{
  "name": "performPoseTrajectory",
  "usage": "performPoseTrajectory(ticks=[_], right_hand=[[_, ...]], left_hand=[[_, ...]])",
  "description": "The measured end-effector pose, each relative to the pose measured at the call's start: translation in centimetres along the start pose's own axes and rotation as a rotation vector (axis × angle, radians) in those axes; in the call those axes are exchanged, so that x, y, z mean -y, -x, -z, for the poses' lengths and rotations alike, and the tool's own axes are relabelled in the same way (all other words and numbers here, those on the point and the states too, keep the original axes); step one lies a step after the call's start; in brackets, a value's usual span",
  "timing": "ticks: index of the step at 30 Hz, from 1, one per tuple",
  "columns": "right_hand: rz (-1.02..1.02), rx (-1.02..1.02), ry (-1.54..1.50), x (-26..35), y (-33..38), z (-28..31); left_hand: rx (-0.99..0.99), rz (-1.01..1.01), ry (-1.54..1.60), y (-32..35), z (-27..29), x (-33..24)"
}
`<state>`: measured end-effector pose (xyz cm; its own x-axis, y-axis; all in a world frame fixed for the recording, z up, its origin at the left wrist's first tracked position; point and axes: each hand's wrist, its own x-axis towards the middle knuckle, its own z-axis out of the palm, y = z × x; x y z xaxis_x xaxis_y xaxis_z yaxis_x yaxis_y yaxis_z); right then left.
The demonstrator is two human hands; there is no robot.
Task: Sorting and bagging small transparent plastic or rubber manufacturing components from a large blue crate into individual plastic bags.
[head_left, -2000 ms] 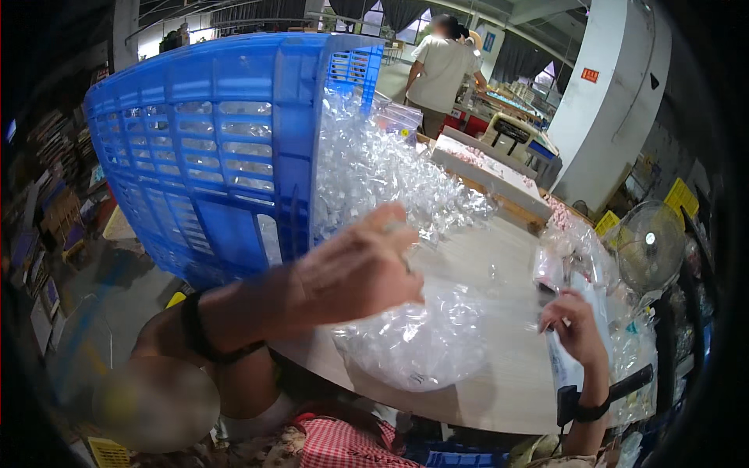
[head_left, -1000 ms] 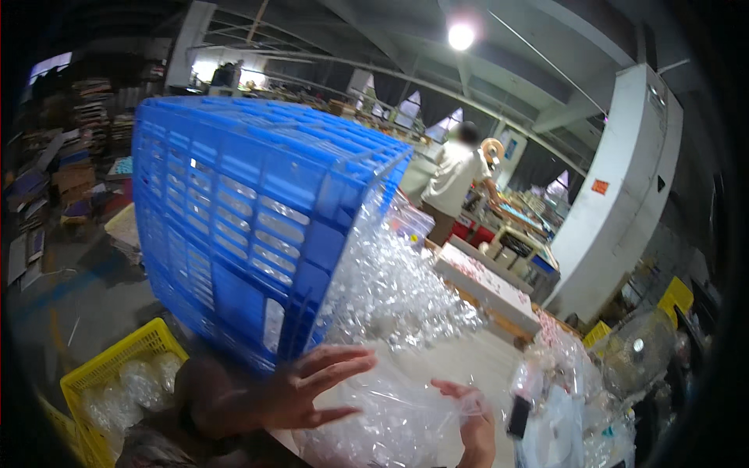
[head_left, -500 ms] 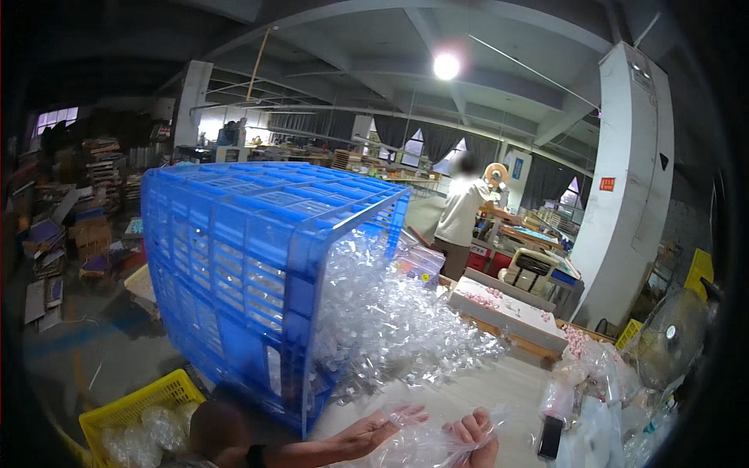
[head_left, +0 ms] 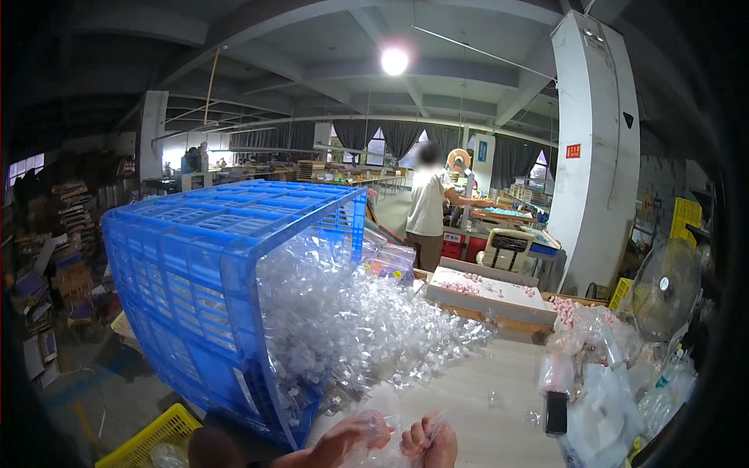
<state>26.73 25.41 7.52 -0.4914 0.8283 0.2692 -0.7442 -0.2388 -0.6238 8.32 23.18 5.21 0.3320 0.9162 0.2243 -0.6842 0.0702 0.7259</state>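
A clear plastic bag (head_left: 390, 454) is stretched between my hands at the table's near edge. My left hand (head_left: 357, 435) closes its fingers on one side of the film. On the other side, my right hand (head_left: 429, 441) makes a fist round the bag, with a bit of film sticking out past the fingers. The bag's lower part runs out of the picture. Just beyond my hands, a big heap of small clear plastic pieces (head_left: 367, 312) spills over the table from a blue plastic crate (head_left: 179, 288) tipped on its side.
A yellow basket (head_left: 152, 438) with clear bags stands low at the left. At the right lie a dark phone (head_left: 556, 412), plastic bags (head_left: 605, 417) and a fan (head_left: 665, 288). A tray (head_left: 491, 296) with pink pieces sits farther back, near another person (head_left: 426, 203).
The view has swung to the right. My left hand, whose fingers were stretched out, has closed on the film and come nearer to my right fist.
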Motion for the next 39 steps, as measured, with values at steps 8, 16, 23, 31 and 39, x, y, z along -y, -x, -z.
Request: performPoseTrajectory(ticks=[8, 16, 23, 31, 39], right_hand=[[0.112, -0.148, 0.526, 0.0, 0.7, -2.1], [0.41, 0.115, 1.448, -0.5, 0.4, 0.3], [0.176, 0.202, 1.525, -2.1, -1.5, 2.9], [0.023, 0.102, 1.385, -4.0, -2.3, 4.7], [-0.034, 0.005, 1.264, -2.5, -1.3, 4.9]], left_hand=[[-0.221, -0.401, -1.231, 1.4, -1.5, 1.5], [-0.281, -0.427, -1.615, 3.1, 0.6, 5.4], [-0.241, -0.116, -1.611, 2.7, 2.2, 6.4], [-0.297, -0.319, -1.565, 2.6, 2.8, 6.2], [-0.326, -0.044, -1.048, 2.1, 1.2, 3.1]])
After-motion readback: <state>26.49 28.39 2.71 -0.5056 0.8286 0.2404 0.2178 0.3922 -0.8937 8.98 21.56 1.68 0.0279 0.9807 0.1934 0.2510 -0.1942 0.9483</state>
